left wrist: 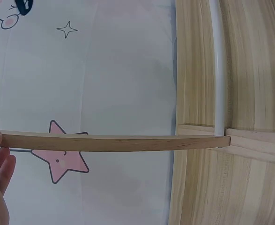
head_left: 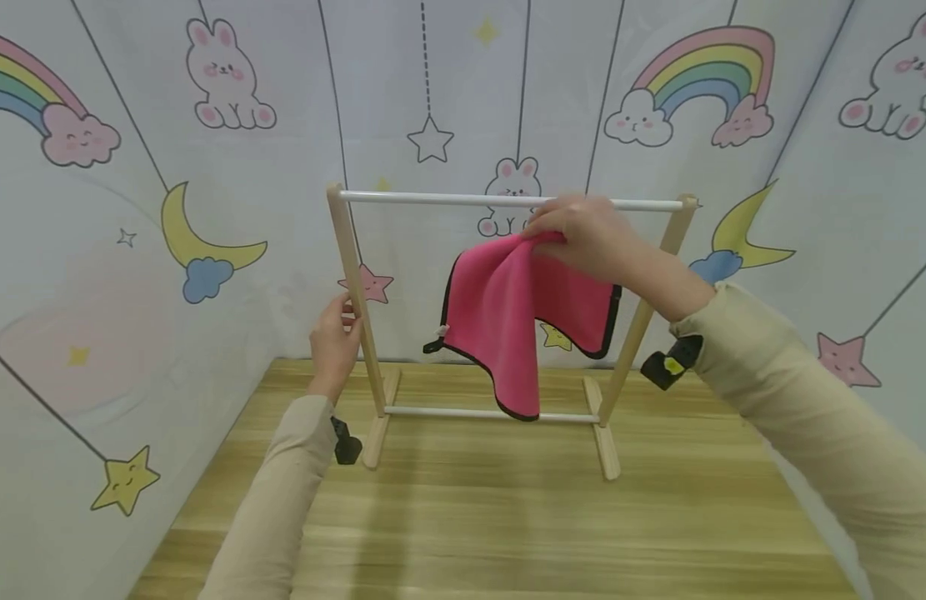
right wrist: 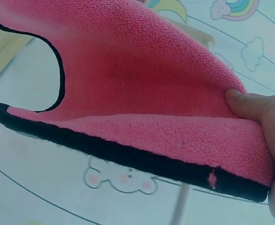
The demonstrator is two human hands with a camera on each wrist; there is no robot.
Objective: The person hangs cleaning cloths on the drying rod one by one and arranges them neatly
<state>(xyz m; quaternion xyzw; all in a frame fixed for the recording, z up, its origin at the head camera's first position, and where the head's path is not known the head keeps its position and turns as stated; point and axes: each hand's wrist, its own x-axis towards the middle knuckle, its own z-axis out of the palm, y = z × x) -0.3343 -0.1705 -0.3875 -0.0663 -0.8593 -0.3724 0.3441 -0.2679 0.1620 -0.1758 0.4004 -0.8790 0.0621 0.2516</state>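
A pink towel [head_left: 500,317] with black edging and a small black hanging loop droops in folds from my right hand [head_left: 586,237]. That hand pinches its upper edge just in front of the white top rod [head_left: 447,199] of a small wooden rack. In the right wrist view the thumb [right wrist: 249,104] presses on the fuzzy towel [right wrist: 142,79], whose black border runs along the lower side. My left hand [head_left: 335,337] grips the rack's left post [head_left: 360,308] about midway up. Thumb and fingers lie on either side of this post [left wrist: 114,142] in the left wrist view.
The rack stands on two wooden feet [head_left: 602,433], joined by a white lower rod [head_left: 485,412], on a wood-grain table [head_left: 493,525]. Close behind it hangs a white backdrop [head_left: 282,167] printed with bunnies, rainbows, moons and stars. The right post [head_left: 646,308] is partly covered by my right forearm.
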